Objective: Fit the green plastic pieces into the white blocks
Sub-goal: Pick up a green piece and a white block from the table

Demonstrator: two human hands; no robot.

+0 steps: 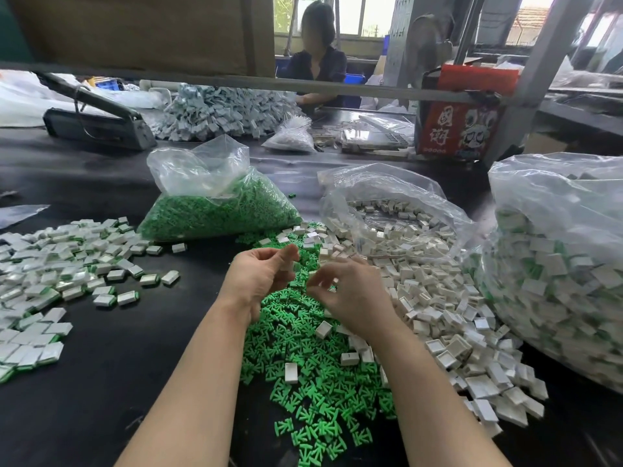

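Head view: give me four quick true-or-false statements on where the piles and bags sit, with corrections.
1. The loose green pieces lie under and between the two hands. True.
2. The bag of green pieces lies right of the white blocks. False: it lies left of them.
3. The finished blocks lie spread on the table's left side. True.
4. The red carton stands on the near left edge. False: it stands far right, beside a post.

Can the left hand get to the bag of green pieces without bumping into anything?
Probably yes. The left hand hovers above the loose green pieces, and the green bag lies just beyond it with nothing tall between.
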